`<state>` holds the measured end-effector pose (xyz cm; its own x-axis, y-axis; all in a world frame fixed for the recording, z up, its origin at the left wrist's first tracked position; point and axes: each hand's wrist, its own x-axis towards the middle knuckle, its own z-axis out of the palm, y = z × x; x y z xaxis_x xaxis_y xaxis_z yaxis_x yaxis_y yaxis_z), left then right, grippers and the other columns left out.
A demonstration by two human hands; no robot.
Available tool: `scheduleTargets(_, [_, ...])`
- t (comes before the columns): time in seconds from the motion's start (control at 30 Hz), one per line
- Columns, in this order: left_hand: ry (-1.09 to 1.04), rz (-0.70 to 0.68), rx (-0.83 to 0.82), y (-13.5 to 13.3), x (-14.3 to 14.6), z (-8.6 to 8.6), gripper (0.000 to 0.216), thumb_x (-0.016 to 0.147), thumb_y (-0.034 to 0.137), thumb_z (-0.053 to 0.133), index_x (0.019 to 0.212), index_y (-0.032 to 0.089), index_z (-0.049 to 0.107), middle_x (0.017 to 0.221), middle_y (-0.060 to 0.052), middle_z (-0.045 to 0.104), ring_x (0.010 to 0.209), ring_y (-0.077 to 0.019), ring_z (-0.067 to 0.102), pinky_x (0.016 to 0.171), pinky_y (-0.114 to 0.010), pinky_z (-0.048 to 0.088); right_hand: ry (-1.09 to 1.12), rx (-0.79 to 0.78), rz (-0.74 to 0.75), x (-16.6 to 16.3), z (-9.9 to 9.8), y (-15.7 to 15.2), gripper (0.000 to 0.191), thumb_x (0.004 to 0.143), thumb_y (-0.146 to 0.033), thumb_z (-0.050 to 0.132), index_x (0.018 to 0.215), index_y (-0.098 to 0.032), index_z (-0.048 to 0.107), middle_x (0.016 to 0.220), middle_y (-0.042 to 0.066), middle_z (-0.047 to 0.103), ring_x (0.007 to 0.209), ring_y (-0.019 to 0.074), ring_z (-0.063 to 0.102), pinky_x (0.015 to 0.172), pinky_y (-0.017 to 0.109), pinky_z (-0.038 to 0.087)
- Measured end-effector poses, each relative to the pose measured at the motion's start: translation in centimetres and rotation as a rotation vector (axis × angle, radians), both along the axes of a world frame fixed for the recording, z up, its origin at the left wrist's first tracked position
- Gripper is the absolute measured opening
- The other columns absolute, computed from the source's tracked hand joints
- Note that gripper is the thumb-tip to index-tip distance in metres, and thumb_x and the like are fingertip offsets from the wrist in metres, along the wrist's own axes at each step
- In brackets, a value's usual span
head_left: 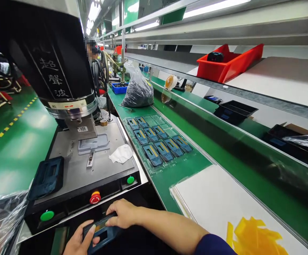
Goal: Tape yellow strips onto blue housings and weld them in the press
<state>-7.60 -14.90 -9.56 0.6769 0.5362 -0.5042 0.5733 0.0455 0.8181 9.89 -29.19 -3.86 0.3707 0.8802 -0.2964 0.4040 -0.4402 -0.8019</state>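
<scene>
Both my hands hold one dark blue plastic part (102, 232) low in front of the machine. My left hand (79, 242) grips its near left end with the thumb on top. My right hand (123, 213) pinches its far right end. Above them is the ultrasonic welder (61, 71), its black base (71, 198) carrying two green buttons and a red stop button (95, 198). A grey fixture (93, 143) sits under the horn. Another dark blue part (47, 177) lies on the plate's left corner. A clear tray (140, 161) to the right holds several blue parts (159, 143).
A crumpled white cloth (121, 154) lies on the machine plate. A stack of white sheets (217, 198) with yellow strips (255, 237) lies at the right. A bag of dark parts (138, 88) stands further along the green bench. Red bin (228, 63) on the shelf. A person works far back.
</scene>
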Motion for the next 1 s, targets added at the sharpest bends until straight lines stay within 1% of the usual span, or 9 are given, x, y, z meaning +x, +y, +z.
scheduleTargets(0.17, [0.049,-0.037,0.185,-1.0,0.3,2.1,0.057,0.075,0.063,0.052,0.107,0.017,0.059,0.061,-0.002,0.067,0.075,-0.0273,0.069,0.077,-0.041,0.05,0.001,-0.072,0.015,-1.1,-2.2,0.1,0.02,0.083,-0.033,0.067,0.098,-0.02,0.069,0.088,0.002,0.068,0.081,0.0171,0.062,0.076,0.028,0.047])
scheduleTargets(0.3, [0.042,-0.015,0.126,-0.8,1.3,3.1,0.049,0.078,0.056,0.053,0.102,0.015,0.059,0.07,-0.002,0.066,0.066,-0.0215,0.067,0.063,-0.03,0.047,0.0,-0.104,-0.021,-1.5,-3.2,0.6,0.018,0.08,-0.032,0.067,0.094,-0.023,0.073,0.082,0.001,0.069,0.077,0.0176,0.061,0.066,0.025,0.042])
scheduleTargets(0.43, [0.091,-0.009,0.156,-0.6,1.5,3.1,0.049,0.079,0.055,0.05,0.106,0.015,0.059,0.067,-0.001,0.063,0.063,-0.0202,0.066,0.064,-0.03,0.046,0.101,-0.068,-0.062,-1.6,-3.9,0.7,0.017,0.08,-0.03,0.064,0.094,-0.023,0.072,0.079,0.0,0.068,0.072,0.0163,0.059,0.063,0.024,0.039])
scheduleTargets(0.5, [0.126,-0.002,0.21,-0.7,1.4,3.2,0.056,0.079,0.057,0.05,0.117,0.014,0.054,0.075,-0.004,0.065,0.073,-0.0235,0.067,0.072,-0.035,0.047,0.162,-0.051,-0.091,-1.9,-4.3,0.7,0.019,0.085,-0.028,0.057,0.094,-0.021,0.072,0.079,0.001,0.068,0.071,0.0155,0.058,0.064,0.024,0.039])
scheduleTargets(0.57, [0.159,0.008,0.322,-1.2,1.4,3.4,0.071,0.075,0.058,0.056,0.129,0.014,0.044,0.099,-0.011,0.065,0.095,-0.0283,0.064,0.085,-0.042,0.045,0.22,-0.038,-0.113,-2.4,-4.7,0.7,0.025,0.091,-0.027,0.047,0.096,-0.019,0.07,0.08,0.001,0.067,0.071,0.0143,0.057,0.064,0.023,0.04])
scheduleTargets(0.63, [0.181,-0.012,0.492,-1.8,1.4,3.7,0.09,0.068,0.058,0.065,0.139,0.015,0.032,0.123,-0.015,0.055,0.115,-0.0315,0.053,0.095,-0.044,0.041,0.295,-0.009,-0.128,-3.0,-5.0,0.7,0.029,0.093,-0.024,0.041,0.097,-0.018,0.069,0.082,0.001,0.067,0.07,0.0128,0.056,0.064,0.022,0.041])
scheduleTargets(0.73, [0.196,-0.084,0.652,-2.3,1.5,3.5,0.102,0.063,0.057,0.07,0.143,0.013,0.025,0.13,-0.017,0.048,0.121,-0.0319,0.048,0.099,-0.044,0.04,0.483,0.04,-0.188,-3.7,-5.3,0.7,0.025,0.092,-0.021,0.043,0.091,-0.016,0.067,0.078,0.001,0.064,0.067,0.0112,0.053,0.062,0.021,0.041])
scheduleTargets(0.9, [0.081,-0.048,0.404,-1.0,1.2,2.5,0.06,0.076,0.046,0.062,0.126,0.015,0.052,0.119,-0.012,0.061,0.113,-0.0278,0.055,0.104,-0.043,0.038,0.642,0.018,-0.26,-3.5,-5.5,0.8,0.024,0.092,-0.019,0.041,0.09,-0.013,0.064,0.071,0.001,0.061,0.059,0.01,0.051,0.059,0.021,0.041])
scheduleTargets(1.0, [0.046,0.026,0.237,-0.1,0.8,2.4,0.045,0.081,0.046,0.054,0.118,0.019,0.06,0.113,-0.009,0.065,0.094,-0.0236,0.064,0.087,-0.038,0.051,0.631,-0.001,-0.243,-3.2,-5.5,1.0,0.026,0.093,-0.018,0.038,0.094,-0.012,0.063,0.072,0.002,0.061,0.059,0.0101,0.052,0.059,0.022,0.043])
